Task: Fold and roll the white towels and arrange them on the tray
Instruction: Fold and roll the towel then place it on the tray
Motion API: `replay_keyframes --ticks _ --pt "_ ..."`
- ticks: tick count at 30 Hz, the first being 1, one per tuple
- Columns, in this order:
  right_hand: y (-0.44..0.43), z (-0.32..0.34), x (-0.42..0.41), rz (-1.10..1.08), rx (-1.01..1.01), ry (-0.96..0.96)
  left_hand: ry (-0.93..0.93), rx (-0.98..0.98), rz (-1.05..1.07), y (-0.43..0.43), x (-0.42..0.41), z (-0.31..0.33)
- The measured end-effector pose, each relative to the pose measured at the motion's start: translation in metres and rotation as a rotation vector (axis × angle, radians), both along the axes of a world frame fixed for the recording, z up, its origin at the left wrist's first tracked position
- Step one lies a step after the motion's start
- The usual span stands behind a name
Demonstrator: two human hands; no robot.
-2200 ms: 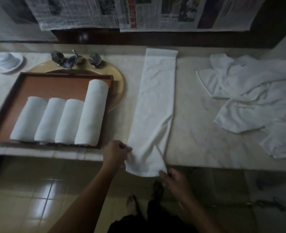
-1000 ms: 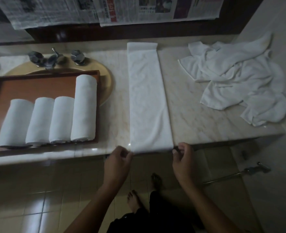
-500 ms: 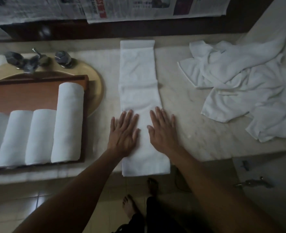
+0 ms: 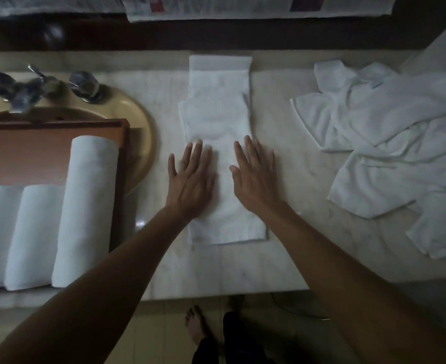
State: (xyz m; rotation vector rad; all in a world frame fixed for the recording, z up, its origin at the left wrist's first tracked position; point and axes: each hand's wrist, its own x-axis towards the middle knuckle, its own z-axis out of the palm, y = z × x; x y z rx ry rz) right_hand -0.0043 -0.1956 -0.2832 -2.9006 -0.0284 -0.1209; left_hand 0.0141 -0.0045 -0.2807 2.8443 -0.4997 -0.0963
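A long white towel (image 4: 218, 109), folded into a narrow strip, lies lengthwise on the marble counter (image 4: 282, 253). My left hand (image 4: 191, 179) and my right hand (image 4: 256, 177) press flat on it side by side, fingers straight and spread. A brown tray (image 4: 46, 151) at the left holds several rolled white towels; the tallest roll (image 4: 85, 208) lies along its right side. A heap of unfolded white towels (image 4: 395, 151) sits at the right.
The tray rests over a beige sink (image 4: 135, 122) with a metal tap (image 4: 30, 88) and knobs behind it. Newspaper sheets (image 4: 242, 6) hang on the wall. The counter's front edge runs below my forearms; tiled floor and my bare foot (image 4: 197, 327) show beneath.
My hands let go of the towel's near end, laid it on the counter and now press flat on the strip, sliding slightly away from me. The view has moved closer.
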Motion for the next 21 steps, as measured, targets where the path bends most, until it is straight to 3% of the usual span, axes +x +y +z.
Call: replay_keyframes --ticks 5,10,13,17,21 --pt "0.017 -0.01 -0.066 0.02 0.014 0.0 0.003 -0.031 -0.068 -0.004 -0.057 -0.008" --pt "-0.026 -0.011 -0.083 -0.11 -0.088 0.078 0.02 0.024 0.064 0.046 -0.049 -0.008" --pt "-0.029 -0.002 -0.108 -0.071 0.02 0.025 -0.015 -0.027 0.103 0.042 -0.071 0.01" --pt "0.005 -0.014 -0.157 0.171 0.093 0.002 -0.028 -0.118 -0.115 0.004 -0.146 0.012" --pt "0.012 -0.012 -0.193 0.212 -0.014 0.093 0.045 -0.065 -0.202 0.026 -0.198 -0.008"
